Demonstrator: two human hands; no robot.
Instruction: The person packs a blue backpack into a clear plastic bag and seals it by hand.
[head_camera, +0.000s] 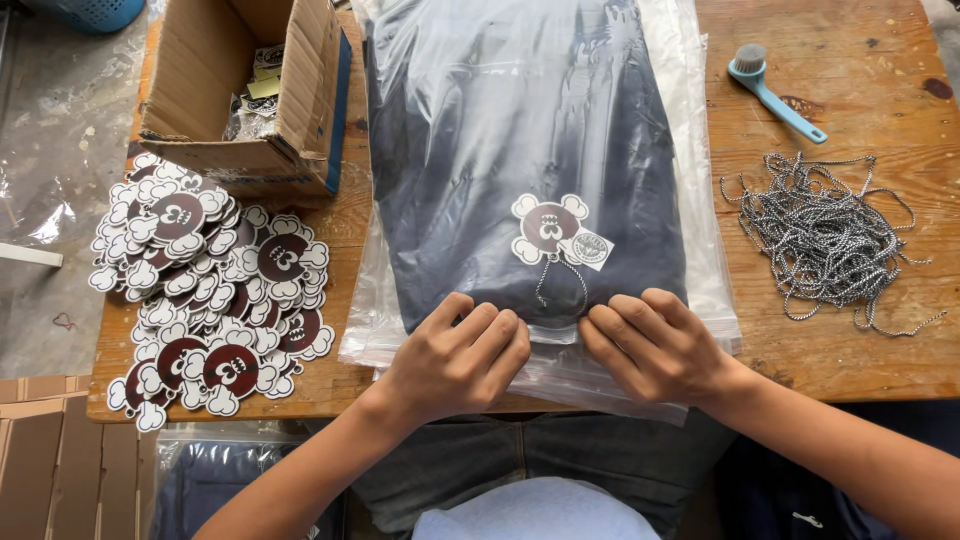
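Tags (205, 290), skull-shaped and dark red with white lobes, lie heaped at the left of the desk (850, 130), just in front of an open cardboard box (250, 90) with more bits inside. Now to the middle: the left hand (455, 355) presses flat, fingers curled down, on the near edge of a clear plastic bag (530, 170) that holds a folded dark garment (480, 200). The right hand (655, 345) sits just beside it, doing the same, fingertips on the bag's mouth; neither grips anything, both push down. One tag on a thin string (560, 275) shows through the plastic just above the knuckles.

To seal that edge well, I'd say press evenly and slide outward from the centre, keeping the string clear of the strip. More empty bags lie stacked beneath, so only the top one should be pinched.

Off right, a tangle of grey cords (825, 240) rests near the bag, and a pale blue brush (770, 90) lies farther back. Nothing blocks the hands, though the cords sit close to the bag's corner.
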